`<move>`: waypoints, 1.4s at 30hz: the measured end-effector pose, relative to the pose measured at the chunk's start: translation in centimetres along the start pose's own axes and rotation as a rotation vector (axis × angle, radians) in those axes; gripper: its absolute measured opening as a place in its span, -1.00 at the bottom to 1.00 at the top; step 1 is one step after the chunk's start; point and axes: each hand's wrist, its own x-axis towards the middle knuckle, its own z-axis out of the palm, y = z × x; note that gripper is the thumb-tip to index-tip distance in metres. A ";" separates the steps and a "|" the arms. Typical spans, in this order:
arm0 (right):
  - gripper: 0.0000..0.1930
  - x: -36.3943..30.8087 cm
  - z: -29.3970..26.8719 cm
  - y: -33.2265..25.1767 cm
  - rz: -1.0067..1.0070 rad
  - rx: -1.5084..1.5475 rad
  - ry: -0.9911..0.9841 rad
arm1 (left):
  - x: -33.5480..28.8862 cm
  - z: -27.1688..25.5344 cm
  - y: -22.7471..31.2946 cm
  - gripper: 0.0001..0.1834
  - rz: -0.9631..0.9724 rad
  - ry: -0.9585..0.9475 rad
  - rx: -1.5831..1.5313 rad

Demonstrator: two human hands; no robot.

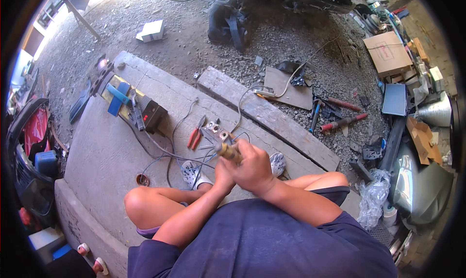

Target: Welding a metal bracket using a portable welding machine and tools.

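The right hand (pixel 253 165) is clamped round a brassy tool (pixel 229 152) — long axis slanting, rounded end toward far left. The left hand (pixel 224 177) is just beside, grip hidden, cannot tell. Beyond — a holed block (pixel 216 130), pliers (pixel 196 135) left.

I see tool (pixel 229 152): brownish-yellow grip, rounded greyish end tipped up toward my view, gripped in right hand (pixel 253 165), other end hidden. Just beyond it I get metal part (pixel 213 129): grey, flattish, row of round holes, partly blocked; can't tell if tool touches it or what supports it.
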 end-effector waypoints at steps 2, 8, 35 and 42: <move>-0.71 -0.9 -1.4 -1.0 -0.011 0.044 -0.061 | -1.1 -1.5 1.4 -0.40 0.028 0.012 0.005; -0.73 -0.3 -11.7 -1.8 -0.134 0.454 -0.384 | -5.8 -8.8 6.8 -0.37 -0.017 -0.155 0.362; -0.35 2.6 -9.8 -7.9 -0.082 1.399 -0.377 | -13.3 -11.5 9.3 -0.45 0.070 -0.413 0.041; -0.38 2.7 -8.6 -6.8 -0.123 1.416 -0.385 | -13.6 -11.4 7.2 -0.46 -0.110 -0.436 -0.169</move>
